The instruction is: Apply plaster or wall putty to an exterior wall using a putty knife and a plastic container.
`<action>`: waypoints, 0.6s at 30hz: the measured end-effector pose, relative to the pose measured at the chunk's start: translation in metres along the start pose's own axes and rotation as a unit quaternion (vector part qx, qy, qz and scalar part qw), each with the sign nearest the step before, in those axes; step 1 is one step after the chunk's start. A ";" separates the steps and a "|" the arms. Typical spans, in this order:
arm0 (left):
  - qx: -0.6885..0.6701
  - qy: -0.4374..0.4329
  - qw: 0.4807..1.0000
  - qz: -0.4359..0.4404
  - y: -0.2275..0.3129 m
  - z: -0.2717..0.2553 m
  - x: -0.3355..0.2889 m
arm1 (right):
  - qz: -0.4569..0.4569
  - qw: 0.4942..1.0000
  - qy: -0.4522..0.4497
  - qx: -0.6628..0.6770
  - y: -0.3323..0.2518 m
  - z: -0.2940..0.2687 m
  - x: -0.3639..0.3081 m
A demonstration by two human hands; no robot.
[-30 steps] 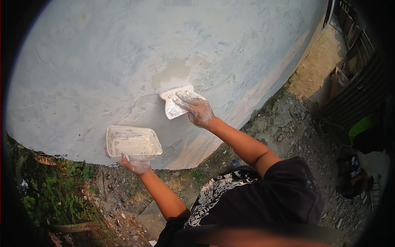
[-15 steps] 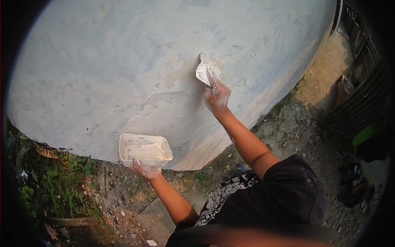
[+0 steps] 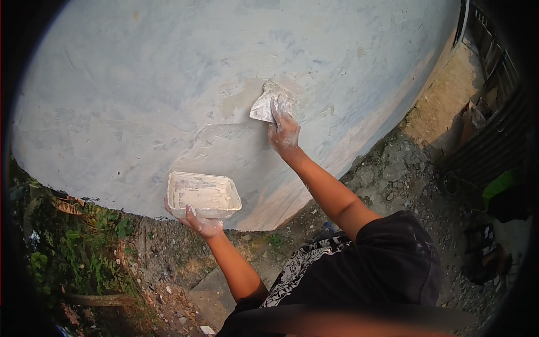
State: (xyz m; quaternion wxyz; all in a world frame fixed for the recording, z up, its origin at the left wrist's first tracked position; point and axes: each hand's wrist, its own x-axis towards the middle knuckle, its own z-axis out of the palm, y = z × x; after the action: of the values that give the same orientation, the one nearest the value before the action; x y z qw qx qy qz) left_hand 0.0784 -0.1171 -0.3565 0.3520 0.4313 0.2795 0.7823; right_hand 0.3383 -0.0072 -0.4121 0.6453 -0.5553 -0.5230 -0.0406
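My right hand is closed on a putty-smeared scraper, its flat blade at the wall. Whitish paste coats the blade and my fingers. Around the scraper the wall surface is patchy, with a damp-looking darker smear to its left. My left hand holds a pale rectangular plastic tub from below, thumb against its near side. Inside the tub, cream-coloured putty lines the bottom and walls. The tub is a little way out from the wall, lower left of the scraper.
Green plants grow at the lower left beside the wall's foot. Rubble and gravel cover the ground to the right. Dark corrugated sheeting stands at the far right, with a green leaf near it.
My right hand has drawn the scraper left and slightly down along the wall. My left hand has raised the tub a little and shifted it slightly right.
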 end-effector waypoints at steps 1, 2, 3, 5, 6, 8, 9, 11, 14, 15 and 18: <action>0.001 0.004 1.000 0.002 0.003 -0.003 0.002 | -0.002 1.000 -0.003 0.002 -0.006 0.001 -0.014; 0.001 0.014 1.000 -0.007 0.004 -0.005 0.003 | -0.023 0.998 -0.057 0.004 -0.010 -0.006 -0.029; 0.000 0.025 1.000 -0.017 0.005 -0.005 0.002 | -0.044 0.993 -0.110 0.004 -0.010 -0.011 -0.036; 0.000 0.022 1.000 -0.018 0.007 0.004 0.005 | -0.075 0.983 -0.167 0.020 0.000 -0.032 -0.041; -0.002 0.016 1.000 -0.016 0.005 0.010 0.009 | -0.106 0.969 -0.219 0.037 0.006 -0.044 -0.041; 0.005 -0.003 1.000 -0.007 0.002 0.018 0.015 | -0.082 0.986 -0.139 0.032 0.011 -0.062 -0.028; 0.011 -0.022 1.000 0.000 0.002 0.021 0.017 | -0.066 0.994 -0.062 0.061 0.020 -0.064 -0.019; 0.016 -0.035 0.999 0.010 -0.003 0.029 0.016 | 0.012 0.997 0.048 0.067 0.027 -0.073 0.009; 0.024 -0.044 0.998 0.030 -0.002 0.026 0.015 | 0.096 0.989 0.101 0.057 0.026 -0.077 0.057; 0.024 -0.040 0.998 0.039 -0.001 0.024 0.014 | 0.118 0.984 0.121 0.062 0.027 -0.076 0.064; 0.015 -0.034 0.998 0.041 0.010 0.021 0.011 | 0.074 0.990 0.123 -0.011 0.005 -0.056 0.060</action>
State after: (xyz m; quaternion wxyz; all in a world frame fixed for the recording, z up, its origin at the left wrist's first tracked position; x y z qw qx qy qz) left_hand 0.0895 -0.1111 -0.3341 0.3223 0.4744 0.2607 0.7766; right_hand 0.4033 -0.0158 -0.3628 0.6999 -0.5901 -0.3968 -0.0666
